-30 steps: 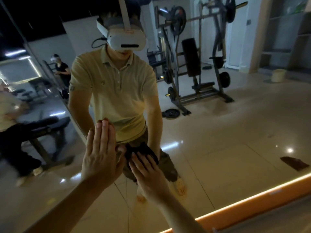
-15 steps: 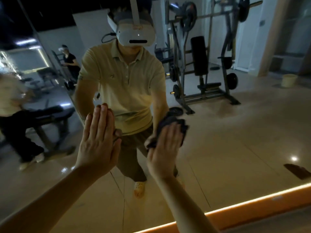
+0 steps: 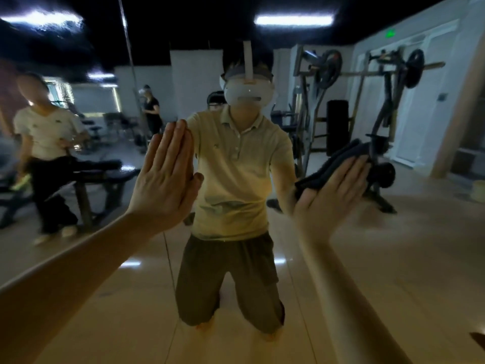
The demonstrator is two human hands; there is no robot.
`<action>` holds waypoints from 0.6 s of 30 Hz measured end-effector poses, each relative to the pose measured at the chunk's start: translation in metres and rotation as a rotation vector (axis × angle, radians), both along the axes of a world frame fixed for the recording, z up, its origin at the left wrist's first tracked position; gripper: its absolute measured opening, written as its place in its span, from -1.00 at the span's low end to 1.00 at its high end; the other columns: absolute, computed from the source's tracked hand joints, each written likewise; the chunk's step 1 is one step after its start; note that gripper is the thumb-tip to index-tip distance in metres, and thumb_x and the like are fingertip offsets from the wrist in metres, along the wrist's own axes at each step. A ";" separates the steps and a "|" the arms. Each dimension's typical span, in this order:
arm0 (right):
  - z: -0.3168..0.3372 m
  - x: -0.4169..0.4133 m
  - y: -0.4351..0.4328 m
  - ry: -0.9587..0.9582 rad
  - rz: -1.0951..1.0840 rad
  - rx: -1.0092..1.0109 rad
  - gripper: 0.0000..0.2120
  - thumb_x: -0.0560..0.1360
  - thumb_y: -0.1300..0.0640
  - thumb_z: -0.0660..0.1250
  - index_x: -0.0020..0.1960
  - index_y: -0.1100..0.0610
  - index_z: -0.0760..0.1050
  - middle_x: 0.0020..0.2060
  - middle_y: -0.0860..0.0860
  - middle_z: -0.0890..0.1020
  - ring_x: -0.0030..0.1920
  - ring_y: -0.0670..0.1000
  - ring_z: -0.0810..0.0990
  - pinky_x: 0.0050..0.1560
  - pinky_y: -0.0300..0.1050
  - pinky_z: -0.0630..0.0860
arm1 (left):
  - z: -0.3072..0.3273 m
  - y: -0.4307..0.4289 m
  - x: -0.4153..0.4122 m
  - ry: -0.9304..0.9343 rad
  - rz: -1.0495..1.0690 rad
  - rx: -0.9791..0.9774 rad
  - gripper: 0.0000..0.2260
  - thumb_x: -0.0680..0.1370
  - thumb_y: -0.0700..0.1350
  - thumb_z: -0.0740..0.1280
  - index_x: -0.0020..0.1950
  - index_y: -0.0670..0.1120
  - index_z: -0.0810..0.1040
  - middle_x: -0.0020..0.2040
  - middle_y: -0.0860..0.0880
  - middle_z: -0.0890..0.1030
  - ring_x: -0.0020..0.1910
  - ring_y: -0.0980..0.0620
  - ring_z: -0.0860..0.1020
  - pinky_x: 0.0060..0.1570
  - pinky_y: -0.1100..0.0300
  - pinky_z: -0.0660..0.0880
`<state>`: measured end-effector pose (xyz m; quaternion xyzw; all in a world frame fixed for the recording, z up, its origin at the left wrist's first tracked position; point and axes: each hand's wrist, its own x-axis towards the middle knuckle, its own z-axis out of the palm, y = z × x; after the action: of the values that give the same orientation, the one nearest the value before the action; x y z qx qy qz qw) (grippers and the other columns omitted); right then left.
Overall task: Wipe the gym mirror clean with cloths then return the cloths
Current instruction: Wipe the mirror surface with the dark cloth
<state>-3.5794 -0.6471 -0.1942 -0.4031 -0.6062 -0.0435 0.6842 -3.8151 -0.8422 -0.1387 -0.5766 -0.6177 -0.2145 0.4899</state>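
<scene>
- Because the dark cloth (image 3: 328, 166) is pinned flat against the mirror (image 3: 393, 258), any wiping stroke has to slide along the glass rather than lift off it.
- The cloth's long axis runs diagonally, from low near the thumb side up toward the fingertips and the upper right. It bunches out past the upper-left edge of the palm.
- The right hand (image 3: 333, 195) lies over the cloth with its fingers straight and together. It presses the cloth rather than gripping it, and it is the only hand in contact with it.
- The left hand (image 3: 168, 177) is spread flat on the bare glass with its fingers straight and holds nothing. It looks to be bracing.
- The hands are well apart, with the reflected torso between them. The cloth sits on the right hand's side, so the right arm is the one placed to wipe.
- Unwiped glass lies on every side of the cloth; a sweep leftward would head toward the braced hand.
- Returning the cloths is not yet begun, as I judge it.
</scene>
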 end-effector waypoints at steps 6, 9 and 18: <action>-0.105 -0.091 -0.084 -0.987 0.221 0.553 -0.28 0.60 -0.07 0.20 0.70 0.08 0.08 0.69 0.08 -0.09 0.68 0.14 -0.10 0.66 0.15 -0.22 | -0.004 -0.011 0.008 -0.025 -0.008 0.073 -0.43 0.73 -0.06 0.03 0.69 -0.29 0.02 0.70 -0.26 0.03 0.70 -0.20 0.00 0.64 -0.24 0.01; -0.098 -0.084 -0.088 -1.298 0.193 0.743 -0.43 0.66 0.00 0.01 0.66 0.05 0.24 0.66 0.03 0.16 0.67 0.09 0.08 0.65 0.13 -0.19 | -0.011 -0.037 -0.005 -0.122 0.034 0.108 -0.40 0.71 -0.11 0.11 0.71 -0.21 -0.02 0.73 -0.17 -0.01 0.71 -0.13 -0.03 0.65 -0.22 0.01; 0.126 -0.134 -0.088 -0.645 0.196 0.533 -0.27 0.59 -0.01 0.13 0.69 0.18 0.04 0.69 0.13 -0.02 0.69 0.17 -0.10 0.65 0.21 -0.17 | 0.003 -0.094 -0.056 -0.276 0.203 0.088 -0.35 0.61 -0.21 0.18 0.70 -0.22 0.09 0.70 -0.21 0.10 0.70 -0.15 0.06 0.65 -0.17 0.06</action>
<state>-3.7138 -0.7351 -0.0682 -0.1185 -0.7920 -0.2574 0.5408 -3.8709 -0.9360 -0.1355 -0.4545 -0.7242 -0.2676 0.4443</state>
